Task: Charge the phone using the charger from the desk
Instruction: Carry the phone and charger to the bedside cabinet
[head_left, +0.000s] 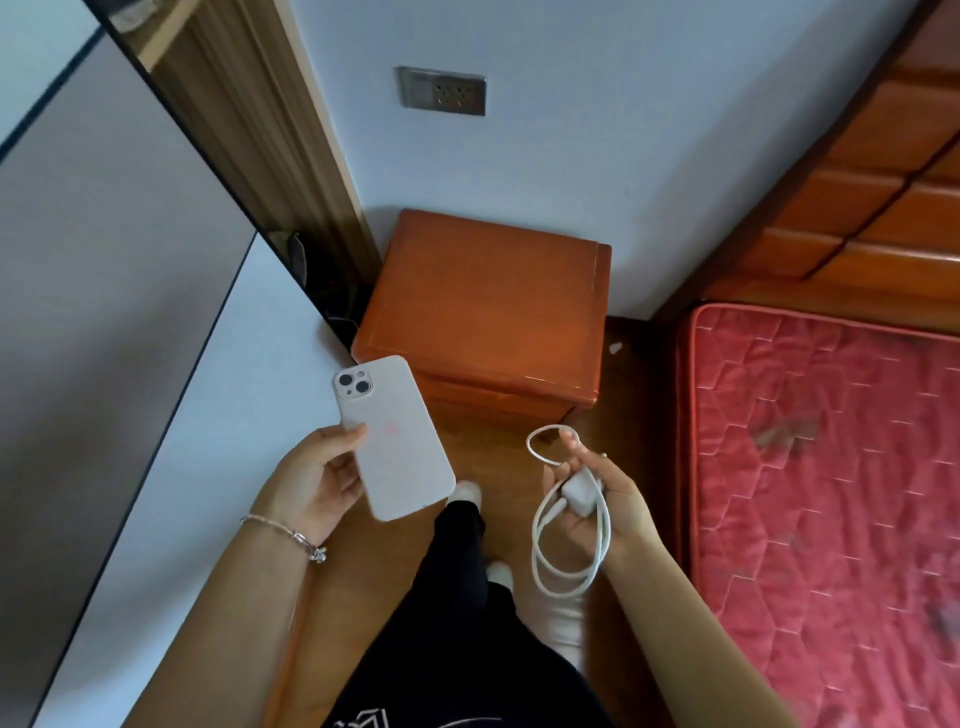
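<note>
My left hand (317, 478) holds a phone (392, 436) in a white case, back side up, camera end pointing away from me. In my right hand (605, 493) lies a white charger plug (581, 491) on the palm, and its white cable (569, 545) hangs in loops below and above the fingers. Both hands are over the wooden floor, in front of an orange wooden nightstand (488, 306). On the wall above the nightstand is a grey wall socket plate (442, 91).
A white desk (218, 426) runs along the left with a mirror behind it. A bed with a red quilted mattress (831, 493) and wooden headboard (872, 182) fills the right. My legs in dark trousers and white socks stand on the floor between them.
</note>
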